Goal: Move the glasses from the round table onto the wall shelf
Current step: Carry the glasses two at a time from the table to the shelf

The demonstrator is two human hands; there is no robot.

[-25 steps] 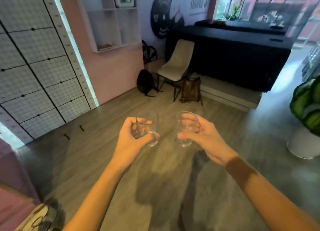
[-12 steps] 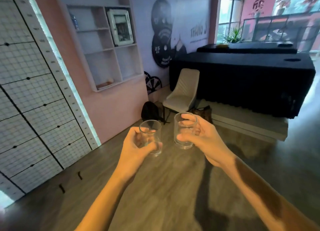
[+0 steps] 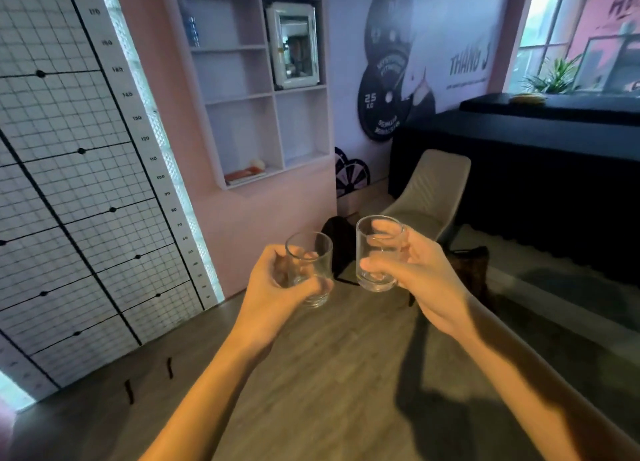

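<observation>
**Two clear glasses held in the air, facing the wall shelf**

The left glass (image 3: 309, 268) sits in the left hand (image 3: 277, 294), fingers curled round its lower half and thumb across the front near the thick base. The right glass (image 3: 379, 252) is gripped by the right hand (image 3: 415, 280), thumb along the front low down, fingers wrapped behind and showing through the wall. Both hands are closed firmly round their glasses; neither touches anything else. The glasses are upright, just beside each other but apart, the right one a little higher.

Both are short, straight-sided tumblers of clear glass with heavy bottoms, and look empty.

Ahead and above hangs the white wall shelf (image 3: 256, 93) on the pink wall, divided into open compartments. The lower right compartment is bare; the lower left one holds a flat reddish item (image 3: 242, 176); an upper right one holds a white framed case (image 3: 294, 45). Wood floor (image 3: 329, 374) lies open between the hands and the wall. A beige chair (image 3: 429, 190) and a dark bag (image 3: 337, 242) stand to the right below the shelf.
</observation>
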